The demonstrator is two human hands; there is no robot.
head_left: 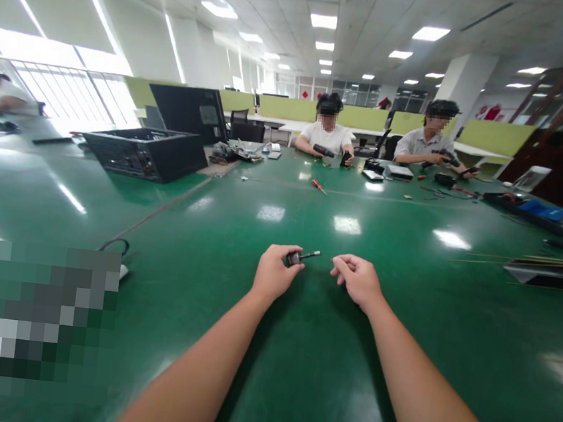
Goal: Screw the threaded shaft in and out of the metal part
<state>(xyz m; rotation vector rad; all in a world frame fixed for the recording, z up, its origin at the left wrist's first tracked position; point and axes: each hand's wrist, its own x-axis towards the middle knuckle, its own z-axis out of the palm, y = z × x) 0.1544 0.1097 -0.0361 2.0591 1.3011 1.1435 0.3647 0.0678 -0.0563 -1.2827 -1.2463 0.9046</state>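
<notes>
Above the green tabletop (299, 334), my left hand (275, 269) is closed around a small dark cylindrical piece with a thin metal shaft (294, 258). The shaft sticks out to the right and ends in a pale tip. My right hand (357, 279) is a short way to the right, with thumb and index finger pinched together and pointing towards that tip. A tiny bit of something may show at the pinch, too small to name. The two hands are apart from each other.
An orange screwdriver (319, 186) lies ahead on the table. An open black computer case (166, 156) stands at the left. Thin rods and a dark tray (551, 274) are at the right. Two people work across the table, one with a power drill (323, 150); another person sits far left.
</notes>
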